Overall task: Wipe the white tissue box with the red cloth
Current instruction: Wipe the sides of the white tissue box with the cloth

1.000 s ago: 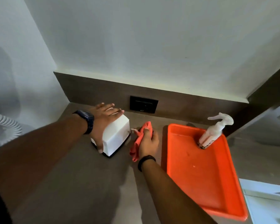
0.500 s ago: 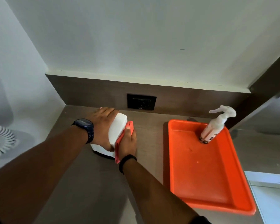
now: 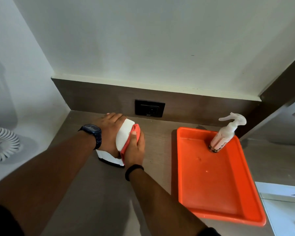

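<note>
The white tissue box (image 3: pixel 123 137) stands on the brown counter near the back wall, its black base showing at the front. My left hand (image 3: pixel 109 132), with a dark watch on the wrist, lies over the box's left side and top and grips it. My right hand (image 3: pixel 134 149) presses the folded red cloth (image 3: pixel 134 133) flat against the box's right face, thumb on the cloth. Most of the box's right face is hidden behind the cloth and my right hand.
An orange tray (image 3: pixel 213 184) lies to the right with a white spray bottle (image 3: pixel 226 135) standing in its far corner. A black wall socket (image 3: pixel 149 108) sits behind the box. A white coiled cord (image 3: pixel 2 143) hangs at the left wall.
My right hand brought the red cloth from beside the box onto its right face. My left hand stayed on the box. The camera view shifted slightly.
</note>
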A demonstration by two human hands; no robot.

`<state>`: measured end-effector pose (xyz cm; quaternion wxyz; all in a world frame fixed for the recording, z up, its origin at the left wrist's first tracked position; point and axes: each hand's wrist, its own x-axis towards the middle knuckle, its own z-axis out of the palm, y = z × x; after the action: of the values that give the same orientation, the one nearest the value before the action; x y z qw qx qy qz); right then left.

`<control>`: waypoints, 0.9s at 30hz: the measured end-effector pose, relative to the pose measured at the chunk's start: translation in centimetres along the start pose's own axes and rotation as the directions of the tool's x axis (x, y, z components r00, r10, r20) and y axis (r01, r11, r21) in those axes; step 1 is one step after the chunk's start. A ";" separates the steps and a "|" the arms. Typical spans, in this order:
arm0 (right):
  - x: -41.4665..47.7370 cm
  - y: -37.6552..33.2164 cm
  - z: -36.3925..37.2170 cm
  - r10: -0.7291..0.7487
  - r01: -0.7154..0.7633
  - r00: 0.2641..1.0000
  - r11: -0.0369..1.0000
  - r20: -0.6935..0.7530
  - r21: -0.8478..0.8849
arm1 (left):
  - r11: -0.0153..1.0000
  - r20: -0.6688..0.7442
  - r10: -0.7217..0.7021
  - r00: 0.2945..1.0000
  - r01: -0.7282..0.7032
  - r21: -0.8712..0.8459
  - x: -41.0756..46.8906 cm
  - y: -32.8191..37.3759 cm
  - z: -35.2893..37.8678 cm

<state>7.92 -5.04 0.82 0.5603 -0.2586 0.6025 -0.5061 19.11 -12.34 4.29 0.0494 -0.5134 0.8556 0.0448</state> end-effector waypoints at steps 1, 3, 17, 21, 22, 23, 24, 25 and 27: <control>0.2 0.2 -0.1 0.033 -0.033 0.999 0.999 0.007 0.007 | 1.000 -0.002 -0.004 1.000 0.004 -0.003 0.0 0.1 0.0; 0.8 0.1 -0.2 0.139 -0.138 0.990 0.989 -0.009 0.046 | 1.000 -0.002 -0.016 1.000 0.016 -0.005 -0.1 0.3 -0.1; 1.5 -1.1 0.0 0.053 -0.053 0.999 0.998 -0.004 0.042 | 0.994 0.034 -0.102 0.994 0.104 -0.044 -1.2 1.1 -1.2; 1.6 -1.3 0.1 0.099 -0.100 0.995 0.994 -0.035 -0.035 | 0.994 0.051 -0.089 0.995 0.092 -0.053 -1.3 1.3 -1.6; 1.9 -1.6 0.0 0.153 -0.154 0.987 0.987 -0.041 -0.042 | 0.995 0.052 -0.088 0.995 0.090 -0.048 -1.3 1.3 -1.6; 2.3 -1.9 -0.1 0.197 -0.198 0.980 0.980 -0.041 -0.027 | 0.995 0.051 -0.089 0.995 0.091 -0.042 -1.3 1.3 -1.6; 2.6 -2.2 -0.2 0.224 -0.224 0.974 0.974 -0.039 0.004 | 0.995 0.047 -0.090 0.995 0.092 -0.038 -1.3 1.2 -1.5; 2.9 -2.3 -0.5 0.237 -0.236 0.971 0.971 -0.037 0.032 | 0.995 0.040 -0.090 0.995 0.091 -0.035 -1.3 1.1 -1.4; 3.1 -2.6 -1.0 0.250 -0.249 0.968 0.966 -0.008 0.069 | 0.996 0.037 -0.089 0.995 0.090 -0.028 -1.2 0.9 -1.0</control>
<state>5.55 -8.39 1.69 0.6230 -0.1574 0.6174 -0.4538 18.87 -10.98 5.45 0.0590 -0.5508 0.8300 0.0644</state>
